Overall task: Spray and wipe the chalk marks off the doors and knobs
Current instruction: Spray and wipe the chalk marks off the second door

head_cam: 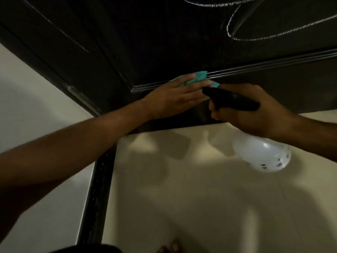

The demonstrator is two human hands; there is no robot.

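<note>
From the head camera, the left hand [175,95] presses a teal cloth [73,77] flat against the lower moulding of the dark door [145,33], fingers straight. Just beside it, the right hand [255,110] grips the black trigger head of a spray bottle [262,154], its translucent body hanging below over the pale floor [182,198]. White chalk marks [237,24] loop across the door's upper panel.

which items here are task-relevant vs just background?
Job:
- dark door
- chalk marks on its upper panel
- teal cloth pressed to the door moulding by the left hand
- spray bottle, black trigger head gripped by the right hand

Background:
- cream floor tiles
- pale wall
- dark door frame
</note>
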